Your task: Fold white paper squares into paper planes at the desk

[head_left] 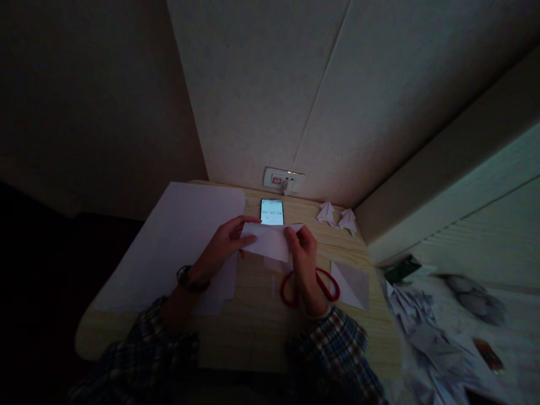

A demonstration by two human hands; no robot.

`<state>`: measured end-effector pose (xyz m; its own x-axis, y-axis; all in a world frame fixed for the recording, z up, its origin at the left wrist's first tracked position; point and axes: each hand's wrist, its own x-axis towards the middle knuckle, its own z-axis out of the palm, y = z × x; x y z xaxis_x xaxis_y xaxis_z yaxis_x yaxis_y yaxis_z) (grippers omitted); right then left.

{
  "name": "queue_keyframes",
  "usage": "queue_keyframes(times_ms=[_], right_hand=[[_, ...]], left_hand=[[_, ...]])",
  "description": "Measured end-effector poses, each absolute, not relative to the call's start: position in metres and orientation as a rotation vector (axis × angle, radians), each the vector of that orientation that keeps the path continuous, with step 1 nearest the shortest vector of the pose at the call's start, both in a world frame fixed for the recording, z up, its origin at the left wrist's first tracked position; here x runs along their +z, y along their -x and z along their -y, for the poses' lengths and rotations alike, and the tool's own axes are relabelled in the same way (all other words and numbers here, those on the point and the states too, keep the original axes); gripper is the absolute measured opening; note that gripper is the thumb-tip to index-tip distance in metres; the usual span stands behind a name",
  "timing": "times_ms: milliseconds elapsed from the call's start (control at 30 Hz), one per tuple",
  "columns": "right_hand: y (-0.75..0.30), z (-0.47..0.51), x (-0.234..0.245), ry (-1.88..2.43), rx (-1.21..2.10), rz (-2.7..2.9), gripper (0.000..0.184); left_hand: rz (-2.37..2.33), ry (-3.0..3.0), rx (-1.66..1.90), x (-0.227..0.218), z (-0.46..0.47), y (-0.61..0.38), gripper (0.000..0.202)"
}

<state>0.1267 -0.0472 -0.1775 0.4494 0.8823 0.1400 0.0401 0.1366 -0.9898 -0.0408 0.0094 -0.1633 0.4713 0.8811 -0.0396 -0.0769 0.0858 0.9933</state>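
A small white piece of paper point(269, 242) is held up above the table between my two hands. My left hand point(230, 239) grips its left end, thumb on the near face and fingers behind. At the right end, my right hand point(302, 246) pinches the paper near its top corner. Red-handled scissors point(330, 286) lie under my right wrist, their blades hidden. Another scrap of paper point(274, 264) rests on the table below the held piece. A phone point(272, 211) with a lit timer screen sits just beyond the paper, its lower part covered.
Large white sheets point(185, 242) cover the table's left side. Two folded paper figures point(326, 213) stand at the back right, and a creased paper square point(349, 284) lies at the right. Behind is a wall socket point(283, 179). Folded papers point(439, 343) are heaped beyond the right edge.
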Motion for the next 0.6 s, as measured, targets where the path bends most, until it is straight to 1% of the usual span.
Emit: queue_keyframes(times_ms=[200, 333, 433, 500, 600], right_hand=[[-0.1308, 0.0452, -0.1782, 1.331, 0.759, 0.938, 0.027], [-0.1325, 0.0424, -0.1815, 1.39, 0.798, 0.947, 0.028], [-0.1314, 0.0413, -0.1821, 1.376, 0.864, 0.93, 0.025], [-0.1299, 0.0418, -0.181, 1.313, 0.874, 0.937, 0.021], [-0.1287, 0.0439, -0.1788, 1.235, 0.802, 0.989, 0.013]], left_hand=[[-0.942, -1.253, 0.917, -0.1653, -0.0111, 0.0403, 0.031], [-0.976, -1.338, 0.989, -0.1628, -0.0124, 0.0413, 0.021], [-0.953, -1.414, 1.064, -0.1591, -0.0121, 0.0417, 0.013], [-0.958, -1.423, 1.099, -0.1578, -0.0118, 0.0419, 0.011], [-0.933, -1.436, 1.152, -0.1597, -0.0127, 0.0421, 0.011]])
